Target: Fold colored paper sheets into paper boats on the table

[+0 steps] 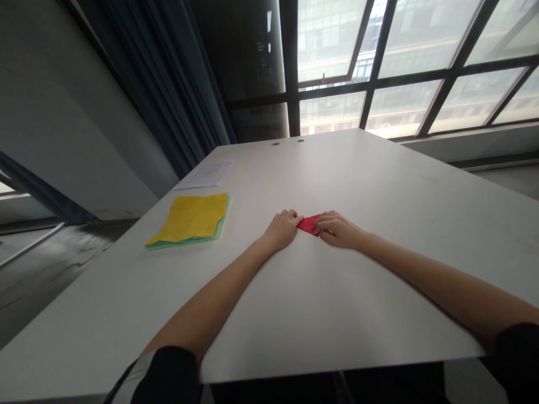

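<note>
A small piece of folded red paper (308, 224) lies on the white table between my two hands. My left hand (283, 229) has its fingers closed at the paper's left end, with the thumb side against it. From the other side, my right hand (337, 229) presses curled fingers onto the right part and hides that edge. Only the middle of the red paper shows, and its exact folds are too small to make out.
To the left on the white table (261, 303) sits a stack of coloured paper (191, 217), yellow on top with green and blue sheets beneath. Behind it lies a printed white sheet (206, 175). Two round dark holes are near the far edge, below tall windows.
</note>
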Tool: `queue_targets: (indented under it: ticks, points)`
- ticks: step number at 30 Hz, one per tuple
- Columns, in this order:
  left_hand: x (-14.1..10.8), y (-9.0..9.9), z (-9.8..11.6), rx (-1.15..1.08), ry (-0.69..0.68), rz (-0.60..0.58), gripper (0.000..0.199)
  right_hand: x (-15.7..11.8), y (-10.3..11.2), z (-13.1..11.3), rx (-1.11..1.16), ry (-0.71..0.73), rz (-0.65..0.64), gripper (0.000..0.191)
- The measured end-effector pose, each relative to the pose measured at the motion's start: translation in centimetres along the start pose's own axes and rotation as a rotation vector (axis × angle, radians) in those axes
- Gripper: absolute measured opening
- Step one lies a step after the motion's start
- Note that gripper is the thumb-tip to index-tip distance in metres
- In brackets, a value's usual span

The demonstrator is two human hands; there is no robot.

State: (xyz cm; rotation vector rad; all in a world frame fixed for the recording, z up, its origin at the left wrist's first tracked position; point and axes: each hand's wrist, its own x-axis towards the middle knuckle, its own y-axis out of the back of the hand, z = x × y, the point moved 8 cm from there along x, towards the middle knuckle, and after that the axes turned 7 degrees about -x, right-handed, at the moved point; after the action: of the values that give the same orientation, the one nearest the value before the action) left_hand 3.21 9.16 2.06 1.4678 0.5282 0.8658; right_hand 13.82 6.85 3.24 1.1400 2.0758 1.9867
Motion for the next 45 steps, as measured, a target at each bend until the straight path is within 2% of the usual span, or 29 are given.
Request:
queue_targets:
  ticks: [5,8,11,19,21,23,26,30,33,38,45]
  points:
    - [-0.2,1.2,-0.1,0.005,0.103,0.088,0.029,0.0,0.5,-0.5,-0.036,-0.003,0.039,0.018]
    - [-0.3,1.8,-0.6,-0.092,0.202,0.145,0.025,0.0,0.6,-0.7,-0.041,-0.013,0.035,0.014]
    - [-0.3,1.8,-1.6,-0.343,0.31,0.192,0.022,0.0,0.6,-0.8,-0.028,-0.001,0.033,0.014]
    - [-0.3,-0.6,-4.0,-1.035,0.568,0.248,0.016,-0.2,0.5,-1.4,0.008,0.085,0.014,0.017]
    - [-0.5,-1.3,-3.9,-1.243,0.653,0.227,0.023,-0.2,0.5,-1.5,0.014,0.09,0.008,0.016]
    - [-0.6,-1.9,-3.3,-1.425,0.715,0.157,0.031,-0.1,0.4,-1.6,0.02,0.085,-0.002,0.016]
    - [-0.7,-2.4,-2.1,-1.591,0.725,0.025,0.032,0.0,0.3,-1.3,0.025,0.026,-0.001,0.016]
    - [-0.6,-2.7,-0.8,-1.729,0.683,-0.111,0.023,0.1,0.7,0.0,0.004,-0.236,0.061,0.022]
    - [-0.5,-2.7,-0.4,-1.787,0.704,-0.114,0.018,0.1,0.9,0.5,-0.014,-0.39,0.088,0.026]
    - [-0.6,-2.6,-0.2,-1.777,0.745,-0.081,0.017,0.4,1.0,0.2,0.017,-0.47,0.088,0.031]
    - [-0.7,-2.4,-0.4,-1.758,0.744,-0.046,0.022,0.2,1.0,0.5,0.111,-0.496,0.11,0.032]
